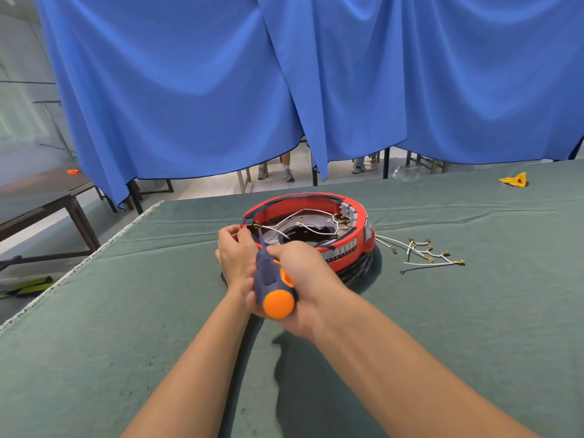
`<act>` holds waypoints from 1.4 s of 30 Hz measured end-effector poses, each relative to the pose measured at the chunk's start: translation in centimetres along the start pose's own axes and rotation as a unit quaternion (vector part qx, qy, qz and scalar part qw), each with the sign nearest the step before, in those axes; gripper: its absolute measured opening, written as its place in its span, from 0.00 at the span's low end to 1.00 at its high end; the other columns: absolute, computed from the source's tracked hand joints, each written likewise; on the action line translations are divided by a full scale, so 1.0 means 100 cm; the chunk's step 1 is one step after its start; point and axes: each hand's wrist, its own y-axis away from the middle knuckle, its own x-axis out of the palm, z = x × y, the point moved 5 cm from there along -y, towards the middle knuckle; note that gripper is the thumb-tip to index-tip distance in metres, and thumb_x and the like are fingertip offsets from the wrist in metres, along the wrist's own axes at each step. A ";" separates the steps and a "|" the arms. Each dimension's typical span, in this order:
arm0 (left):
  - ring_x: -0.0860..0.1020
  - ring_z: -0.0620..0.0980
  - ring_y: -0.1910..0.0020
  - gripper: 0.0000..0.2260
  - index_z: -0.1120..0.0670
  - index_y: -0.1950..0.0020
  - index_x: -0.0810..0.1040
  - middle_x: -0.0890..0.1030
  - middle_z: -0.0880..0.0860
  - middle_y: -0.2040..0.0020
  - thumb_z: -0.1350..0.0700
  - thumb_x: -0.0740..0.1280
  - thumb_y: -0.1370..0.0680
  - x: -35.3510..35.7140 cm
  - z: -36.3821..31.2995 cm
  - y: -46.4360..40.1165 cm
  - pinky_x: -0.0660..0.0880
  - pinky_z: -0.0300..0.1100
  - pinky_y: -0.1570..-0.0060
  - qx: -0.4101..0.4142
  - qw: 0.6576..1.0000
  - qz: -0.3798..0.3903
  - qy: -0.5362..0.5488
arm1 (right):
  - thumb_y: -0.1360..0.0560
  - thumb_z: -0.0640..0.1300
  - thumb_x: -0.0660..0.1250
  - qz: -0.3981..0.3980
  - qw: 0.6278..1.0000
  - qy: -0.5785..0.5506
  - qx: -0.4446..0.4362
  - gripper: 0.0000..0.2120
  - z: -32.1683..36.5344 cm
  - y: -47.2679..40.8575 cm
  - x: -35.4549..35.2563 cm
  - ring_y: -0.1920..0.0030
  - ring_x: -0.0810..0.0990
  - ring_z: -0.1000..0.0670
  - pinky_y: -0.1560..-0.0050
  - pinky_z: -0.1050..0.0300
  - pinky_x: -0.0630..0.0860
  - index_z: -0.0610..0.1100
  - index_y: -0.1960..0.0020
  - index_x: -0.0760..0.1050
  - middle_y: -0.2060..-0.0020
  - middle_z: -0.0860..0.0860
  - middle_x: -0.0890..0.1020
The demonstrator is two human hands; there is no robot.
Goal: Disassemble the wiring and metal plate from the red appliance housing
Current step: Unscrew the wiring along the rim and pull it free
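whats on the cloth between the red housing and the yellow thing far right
In the head view, loose white wires lie beside the red housing; beyond them, bare green cloth up to the yellow thing.

The screwdriver [274, 281] tip is too small to make out against the red housing [344, 248], whose label print is unreadable.

- Both hands and the screwdriver [274, 281] crowd the housing [308, 230] on its near-left side.
- Loose wires [423, 252] lie just right of it.
- Bare tabletop [110, 327] lies open left and near.
- Curtain [316, 83] closes the far side.
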 end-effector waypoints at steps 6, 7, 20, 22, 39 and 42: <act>0.75 0.57 0.49 0.09 0.55 0.43 0.72 0.77 0.57 0.48 0.55 0.57 0.20 0.001 0.005 -0.005 0.72 0.49 0.46 -0.002 1.000 0.013 -0.023 | 0.19 0.45 0.54 -0.022 0.994 0.103 0.034 0.13 0.012 0.011 -0.031 0.84 0.71 0.52 0.83 0.68 0.67 0.41 0.59 0.70 0.75 0.48 0.72; 0.75 0.57 0.47 0.09 0.54 0.43 0.72 0.77 0.58 0.47 0.54 0.57 0.21 0.002 0.007 -0.006 0.72 0.51 0.43 -0.002 1.000 0.016 -0.024 | 0.19 0.45 0.54 -0.022 0.993 0.111 0.042 0.14 0.013 0.012 -0.032 0.84 0.71 0.52 0.83 0.68 0.67 0.41 0.59 0.70 0.76 0.49 0.73; 0.76 0.56 0.49 0.10 0.50 0.47 0.71 0.78 0.55 0.50 0.49 0.56 0.24 0.003 0.008 -0.004 0.74 0.52 0.46 0.013 1.000 0.018 -0.015 | 0.19 0.45 0.55 -0.020 0.992 0.112 0.046 0.15 0.012 0.016 -0.032 0.83 0.71 0.53 0.83 0.67 0.68 0.40 0.60 0.71 0.76 0.48 0.73; 0.76 0.55 0.51 0.08 0.50 0.48 0.71 0.78 0.55 0.50 0.50 0.56 0.23 0.001 0.007 -0.002 0.75 0.51 0.48 0.011 1.000 0.014 -0.009 | 0.19 0.45 0.54 -0.016 0.994 0.098 0.045 0.14 0.011 0.016 -0.030 0.83 0.71 0.53 0.83 0.67 0.67 0.40 0.60 0.70 0.76 0.48 0.73; 0.73 0.60 0.47 0.04 0.54 0.50 0.68 0.75 0.60 0.49 0.55 0.56 0.21 -0.003 -0.007 0.006 0.70 0.56 0.45 -0.012 0.999 0.038 0.019 | 0.19 0.43 0.54 -0.009 0.999 0.006 0.050 0.13 0.007 0.014 -0.014 0.84 0.70 0.53 0.84 0.68 0.67 0.40 0.58 0.69 0.72 0.48 0.70; 0.73 0.60 0.47 0.03 0.53 0.52 0.68 0.75 0.57 0.51 0.55 0.58 0.22 -0.002 -0.005 0.004 0.70 0.54 0.46 -0.027 0.999 0.028 0.011 | 0.19 0.42 0.53 -0.008 0.998 -0.055 0.021 0.09 0.000 0.007 0.001 0.81 0.69 0.53 0.84 0.68 0.66 0.42 0.55 0.68 0.70 0.48 0.70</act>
